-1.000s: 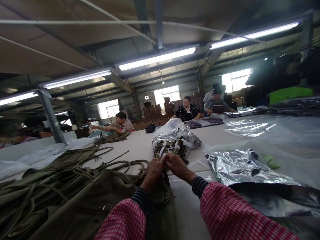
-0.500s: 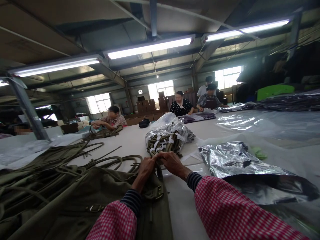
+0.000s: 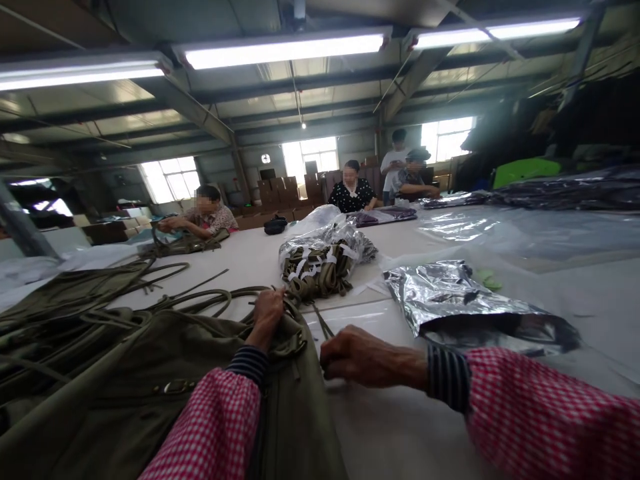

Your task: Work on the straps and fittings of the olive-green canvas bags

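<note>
The person's L hand [image 3: 269, 308] is curled at the top edge of the olive bag [image 3: 115, 393], fingers apparently gripping it there; exact hold part hidden. R hand [image 3: 353, 353] is apart, to the side, fingers closed round what seems to be the thin strap [image 3: 323, 321]; tips unclear. Bag lies on the surface [image 3: 370, 420], mostly below & L of the hands, buckle [image 3: 177, 387] facing up.

Main risk, prob.: a hard pull on the strap w/ a weak L grip would drag the bag's edge askew, or the strap slips out of the R fingers. Loose straps [image 3: 220, 293] loop just beside the L hand, so a snag or mix-up is poss. if fingers catch the wrong one. Plastic-wrapped bundle [image 3: 325, 267] sits near, straight ahead; a wide R swing might knock it. Foil bag [image 3: 430, 293] lies just past the checked R sleeve [image 3: 540, 407]; a brush could shift or crease it, as it looks light & slick.
</note>
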`<state>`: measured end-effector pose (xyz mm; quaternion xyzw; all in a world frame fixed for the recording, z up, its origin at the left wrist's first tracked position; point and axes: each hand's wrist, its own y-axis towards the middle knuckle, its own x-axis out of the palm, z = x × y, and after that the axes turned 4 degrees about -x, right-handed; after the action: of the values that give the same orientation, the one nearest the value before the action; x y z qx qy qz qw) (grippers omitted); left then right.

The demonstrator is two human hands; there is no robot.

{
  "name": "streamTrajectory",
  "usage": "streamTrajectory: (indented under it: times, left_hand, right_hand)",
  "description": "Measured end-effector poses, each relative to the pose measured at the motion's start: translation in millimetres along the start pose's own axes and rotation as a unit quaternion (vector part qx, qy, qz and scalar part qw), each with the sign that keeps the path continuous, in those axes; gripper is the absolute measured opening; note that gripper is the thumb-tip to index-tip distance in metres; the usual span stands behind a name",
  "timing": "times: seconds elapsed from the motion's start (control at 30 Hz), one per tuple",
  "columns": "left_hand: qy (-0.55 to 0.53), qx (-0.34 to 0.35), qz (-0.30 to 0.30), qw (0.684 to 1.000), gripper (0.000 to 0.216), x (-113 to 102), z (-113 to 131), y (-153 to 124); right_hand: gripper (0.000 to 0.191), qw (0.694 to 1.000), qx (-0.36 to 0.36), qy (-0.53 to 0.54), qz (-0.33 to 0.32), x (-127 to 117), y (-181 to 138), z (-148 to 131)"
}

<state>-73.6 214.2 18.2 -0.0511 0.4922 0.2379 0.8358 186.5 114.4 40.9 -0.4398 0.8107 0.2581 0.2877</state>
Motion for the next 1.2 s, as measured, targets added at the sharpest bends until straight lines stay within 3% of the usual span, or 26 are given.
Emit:
streamTrajectory:
  times: [0.07,0.2,0.3,0.4,0.47,0.53,0.6,0.63,0.7,0.87,0.97,1.07,1.2]
  left_hand:
    - [0.019,-0.028,0.000,0.999,0.032,-2,2,-2]
    - [0.042,-0.016,0.016,0.999,0.034,-7,10,-15]
    - [0.051,0.042,0.036,0.997,0.036,-18,20,-35]
    - [0.058,0.154,0.039,0.986,0.033,-40,35,-71]
    - [0.059,0.294,-0.012,0.954,0.044,-60,44,-106]
    - [0.061,0.460,-0.119,0.878,0.052,-80,48,-147]
    - [0.086,0.554,-0.226,0.797,0.053,-97,46,-187]
    - [0.107,0.566,-0.250,0.778,0.048,-102,42,-203]
    - [0.162,0.564,-0.236,0.775,0.036,-109,31,-225]
    - [0.213,0.581,-0.070,0.782,0.022,-113,0,-231]
    - [0.169,0.570,-0.017,0.804,0.021,-116,-10,-230]
    - [0.133,0.557,-0.037,0.819,0.020,-120,-11,-231]
    - [0.119,0.555,-0.093,0.818,0.017,-127,-5,-224]
  right_hand:
    - [0.016,0.994,0.005,0.107,-0.026,11,-33,-24]
    - [0.013,0.981,0.055,0.186,-0.025,30,-77,-53]
    - [0.006,0.974,0.081,0.207,-0.041,34,-86,-58]
    - [0.017,0.979,0.088,0.171,-0.063,27,-86,-62]
    - [0.019,0.983,0.091,0.135,-0.082,21,-87,-68]
    - [0.011,0.987,0.091,0.089,-0.101,17,-91,-77]
    - [0.013,0.989,0.085,0.045,-0.109,13,-96,-85]
    - [0.015,0.991,0.076,0.024,-0.108,12,-98,-87]
    - [0.016,0.995,0.051,-0.014,-0.086,11,-100,-88]
    - [0.030,0.995,0.000,-0.064,0.076,23,-80,-66]
    - [0.047,0.989,-0.078,-0.091,0.091,39,-55,-51]
    - [0.042,0.979,-0.114,-0.147,0.089,57,-34,-46]
    - [0.031,0.971,-0.094,-0.164,0.143,77,-20,-43]
